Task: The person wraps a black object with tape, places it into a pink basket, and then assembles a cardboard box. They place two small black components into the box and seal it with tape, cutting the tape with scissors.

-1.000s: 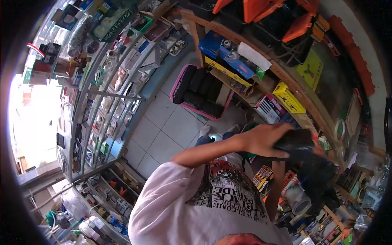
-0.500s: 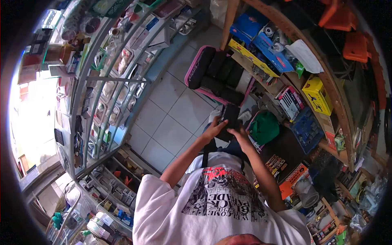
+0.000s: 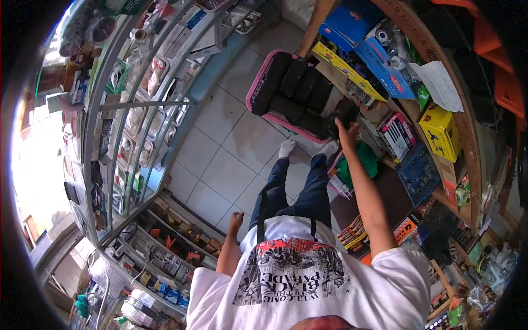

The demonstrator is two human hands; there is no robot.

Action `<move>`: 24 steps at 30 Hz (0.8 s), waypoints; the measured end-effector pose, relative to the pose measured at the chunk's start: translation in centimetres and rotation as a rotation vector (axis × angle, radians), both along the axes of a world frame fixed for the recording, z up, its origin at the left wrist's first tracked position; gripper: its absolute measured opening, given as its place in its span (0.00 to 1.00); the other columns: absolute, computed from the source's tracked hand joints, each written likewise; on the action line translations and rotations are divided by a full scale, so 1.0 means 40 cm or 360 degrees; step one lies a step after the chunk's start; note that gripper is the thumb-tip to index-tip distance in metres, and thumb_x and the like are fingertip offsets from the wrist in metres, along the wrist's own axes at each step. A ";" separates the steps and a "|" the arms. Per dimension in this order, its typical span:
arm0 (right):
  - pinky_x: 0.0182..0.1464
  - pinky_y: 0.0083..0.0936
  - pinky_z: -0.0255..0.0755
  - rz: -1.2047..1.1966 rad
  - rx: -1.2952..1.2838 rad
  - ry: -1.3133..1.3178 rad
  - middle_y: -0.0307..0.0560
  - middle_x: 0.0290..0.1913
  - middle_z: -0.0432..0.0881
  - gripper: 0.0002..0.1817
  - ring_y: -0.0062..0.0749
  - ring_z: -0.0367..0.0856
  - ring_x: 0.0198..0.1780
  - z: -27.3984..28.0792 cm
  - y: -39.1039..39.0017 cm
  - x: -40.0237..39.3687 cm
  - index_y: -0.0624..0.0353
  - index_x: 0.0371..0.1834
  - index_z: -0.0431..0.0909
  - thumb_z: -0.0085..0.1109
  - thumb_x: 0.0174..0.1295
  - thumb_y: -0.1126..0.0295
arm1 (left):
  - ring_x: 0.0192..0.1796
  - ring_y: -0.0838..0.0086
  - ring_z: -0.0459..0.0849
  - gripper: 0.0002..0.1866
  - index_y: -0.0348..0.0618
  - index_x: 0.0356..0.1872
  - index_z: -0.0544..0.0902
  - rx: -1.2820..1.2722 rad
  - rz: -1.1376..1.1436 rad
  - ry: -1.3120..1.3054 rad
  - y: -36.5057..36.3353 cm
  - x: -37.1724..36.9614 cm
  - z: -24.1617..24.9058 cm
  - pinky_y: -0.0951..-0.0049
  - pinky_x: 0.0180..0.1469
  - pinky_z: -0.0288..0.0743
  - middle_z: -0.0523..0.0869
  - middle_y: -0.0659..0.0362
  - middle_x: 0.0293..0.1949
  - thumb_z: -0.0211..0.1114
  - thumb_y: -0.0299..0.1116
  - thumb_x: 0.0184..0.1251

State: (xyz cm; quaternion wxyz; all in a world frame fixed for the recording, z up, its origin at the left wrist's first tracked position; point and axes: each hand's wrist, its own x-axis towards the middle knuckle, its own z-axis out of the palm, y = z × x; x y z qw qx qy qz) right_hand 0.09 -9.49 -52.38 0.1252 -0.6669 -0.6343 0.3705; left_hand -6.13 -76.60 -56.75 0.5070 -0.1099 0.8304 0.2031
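My right hand (image 3: pixel 346 133) reaches forward and grips a black block (image 3: pixel 345 114) at the right end of a pink tray (image 3: pixel 258 82) on the floor. The tray holds a row of similar black blocks (image 3: pixel 297 91). My left hand (image 3: pixel 236 221) hangs by my left side with fingers loosely apart and nothing in it. I stand on the tiled floor (image 3: pixel 220 165) in dark trousers and white socks.
A glass display counter (image 3: pixel 137 143) full of small goods curves along the left. Wooden shelves (image 3: pixel 434 66) with blue and yellow boxes run along the right. A green cap (image 3: pixel 360 162), packets and tool cases lie at my right foot.
A second ago my left hand touched a black thing on the right shelf. Half a second ago both hands held a black block. Now the right hand has it at the tray; the left has dropped.
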 end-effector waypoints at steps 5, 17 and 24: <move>0.59 0.42 0.73 -0.0018 -0.0078 0.0026 0.61 0.51 0.78 0.44 0.54 0.79 0.55 0.110 0.000 -0.103 0.69 0.54 0.71 0.76 0.53 0.38 | 0.35 0.64 0.85 0.25 0.36 0.53 0.82 -0.0246 0.0476 -0.0351 0.129 -0.048 0.177 0.57 0.37 0.78 0.87 0.54 0.36 0.65 0.51 0.71; 0.62 0.40 0.69 -0.0330 -0.0472 0.0220 0.57 0.60 0.79 0.42 0.46 0.76 0.60 0.190 -0.170 0.053 0.71 0.62 0.72 0.73 0.60 0.43 | 0.41 0.61 0.91 0.37 0.38 0.67 0.70 0.0710 0.0427 -0.0300 1.146 -0.191 -0.088 0.61 0.37 0.80 0.88 0.50 0.44 0.70 0.56 0.70; 0.55 0.27 0.68 -0.0309 -0.0383 0.0455 0.42 0.47 0.73 0.32 0.28 0.72 0.49 0.133 -0.089 0.094 0.58 0.49 0.71 0.76 0.59 0.44 | 0.37 0.66 0.90 0.21 0.45 0.53 0.73 0.1171 0.0734 -0.0431 1.156 -0.193 -0.180 0.65 0.29 0.76 0.86 0.56 0.44 0.63 0.52 0.78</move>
